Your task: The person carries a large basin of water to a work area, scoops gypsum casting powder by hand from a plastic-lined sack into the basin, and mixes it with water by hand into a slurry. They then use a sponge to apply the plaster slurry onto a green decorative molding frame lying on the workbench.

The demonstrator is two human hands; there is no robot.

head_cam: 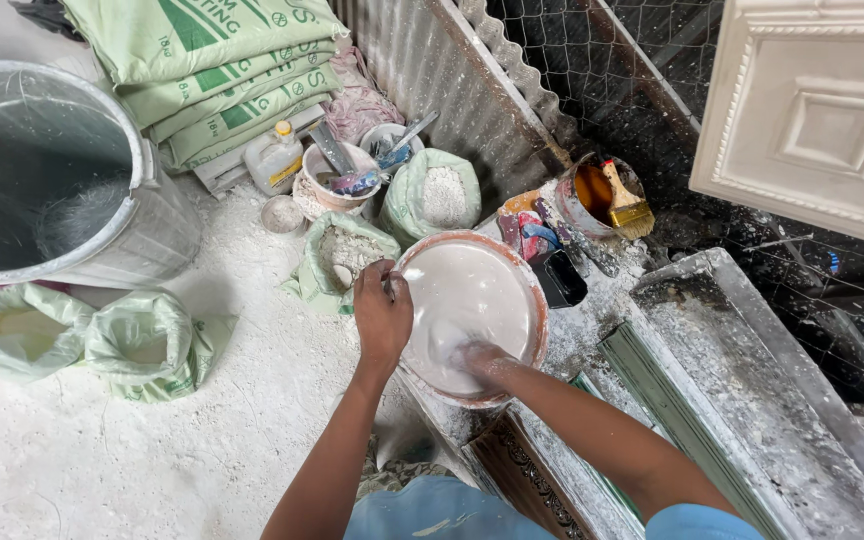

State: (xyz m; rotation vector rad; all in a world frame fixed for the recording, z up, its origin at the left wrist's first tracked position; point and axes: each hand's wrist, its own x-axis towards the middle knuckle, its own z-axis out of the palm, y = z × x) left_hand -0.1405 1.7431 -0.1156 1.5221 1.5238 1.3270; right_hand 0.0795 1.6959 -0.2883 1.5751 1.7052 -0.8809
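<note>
A round basin (535, 290) with an orange-brown rim holds thick white liquid plaster and rests on the corner of a dusty workbench. My left hand (382, 312) grips the basin's left rim. My right hand (480, 360) is sunk in the white mix near the front of the basin, coated in it, fingers hidden under the surface.
Open green sacks of white powder (345, 255) (439, 195) stand behind the basin, more sacks (142, 340) lie at left. A large metal drum (47, 170), stacked green bags (222, 70), a pot with a brush (607, 195), a long mould trough (752, 380) and a white ornamental panel (817, 110) surround the spot.
</note>
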